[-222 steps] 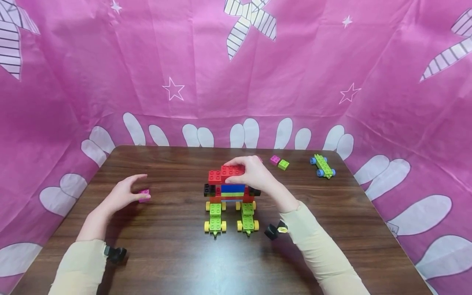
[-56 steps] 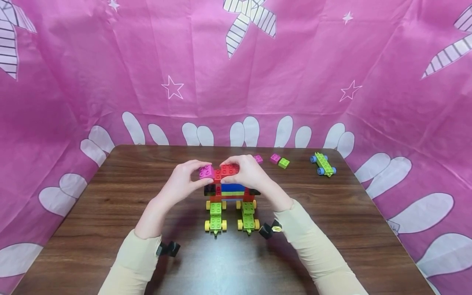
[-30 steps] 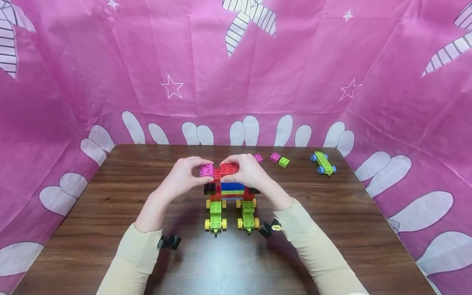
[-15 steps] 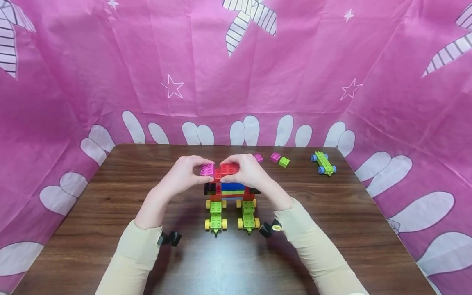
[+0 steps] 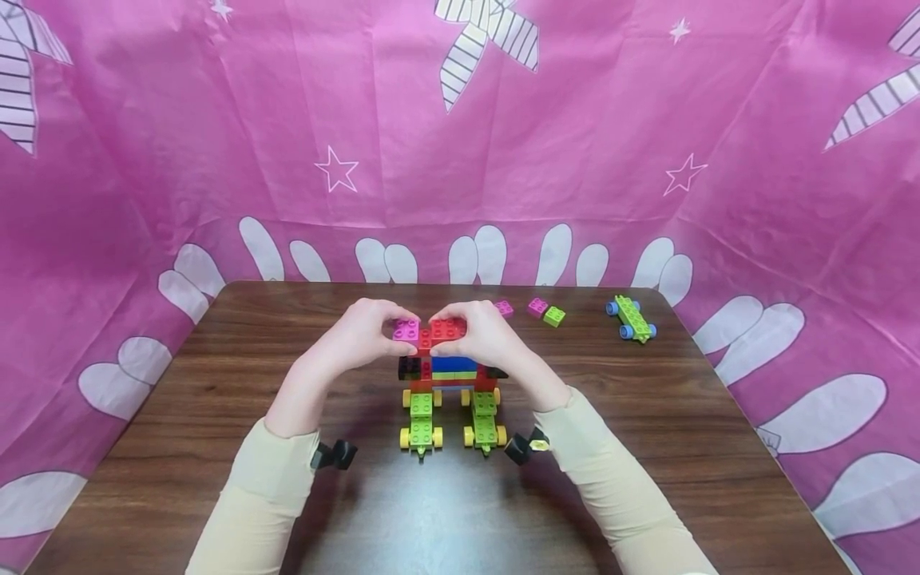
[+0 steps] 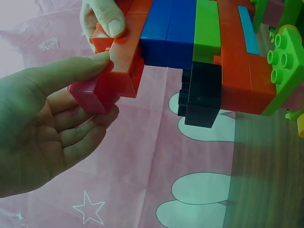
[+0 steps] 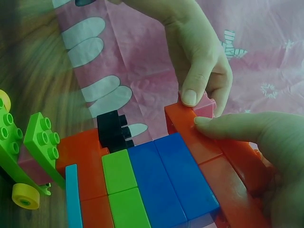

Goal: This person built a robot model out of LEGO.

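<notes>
A toy brick build stands mid-table on two lime wheeled bases [image 5: 421, 423] with yellow wheels. Its body stacks red, lime and blue bricks [image 5: 453, 365], with a black brick [image 5: 410, 368] jutting out on the left. My left hand [image 5: 362, 335] pinches a pink brick [image 5: 406, 331] against the left end of the top red layer; in the left wrist view [image 6: 52, 109] thumb and fingers hold the pink brick [image 6: 92, 95]. Whether its studs are joined, I cannot tell. My right hand [image 5: 483, 331] grips the upper red brick [image 5: 447, 328], thumb in front.
Behind the build lie a pink brick [image 5: 504, 309], another pink brick [image 5: 537, 306] and a lime brick [image 5: 554, 316]. A lime wheeled base [image 5: 632, 319] with blue wheels stands at the back right. Pink cloth [image 5: 402, 144] hangs beyond the table's rear edge.
My left hand has taken the pink brick from the left of the table to the build's top left. Lately the brick has levelled and shifted slightly right. My right hand stays on the red brick.
</notes>
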Demonstrator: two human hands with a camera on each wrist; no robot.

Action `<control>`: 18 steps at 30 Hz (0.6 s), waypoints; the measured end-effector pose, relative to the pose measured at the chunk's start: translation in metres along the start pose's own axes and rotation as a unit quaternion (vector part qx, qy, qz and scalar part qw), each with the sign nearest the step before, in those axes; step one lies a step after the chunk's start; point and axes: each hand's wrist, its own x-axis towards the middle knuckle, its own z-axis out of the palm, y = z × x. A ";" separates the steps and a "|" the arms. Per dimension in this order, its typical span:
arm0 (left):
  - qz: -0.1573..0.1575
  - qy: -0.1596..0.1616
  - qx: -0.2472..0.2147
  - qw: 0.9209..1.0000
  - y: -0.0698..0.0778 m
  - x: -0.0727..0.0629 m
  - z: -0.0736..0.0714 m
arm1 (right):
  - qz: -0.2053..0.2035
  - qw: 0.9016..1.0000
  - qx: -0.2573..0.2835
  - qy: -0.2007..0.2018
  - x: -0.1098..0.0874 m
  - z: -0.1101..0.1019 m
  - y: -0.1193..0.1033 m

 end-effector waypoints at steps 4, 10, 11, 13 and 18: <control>-0.001 -0.005 0.004 1.000 0.002 0.001 -0.001 | 0.002 1.000 0.002 0.002 0.000 0.000 0.000; 0.001 -0.009 0.018 1.000 0.002 0.003 -0.002 | 0.004 1.000 0.001 0.002 0.000 0.000 0.000; 0.001 -0.010 0.020 1.000 0.003 0.003 -0.002 | 0.004 1.000 0.001 0.001 0.000 0.000 0.000; 0.002 -0.011 0.022 1.000 0.004 0.002 -0.003 | 0.005 1.000 0.003 0.001 0.000 0.000 0.000; 0.002 -0.013 0.022 1.000 0.005 0.002 -0.003 | 0.006 1.000 0.007 -0.001 -0.001 0.000 0.000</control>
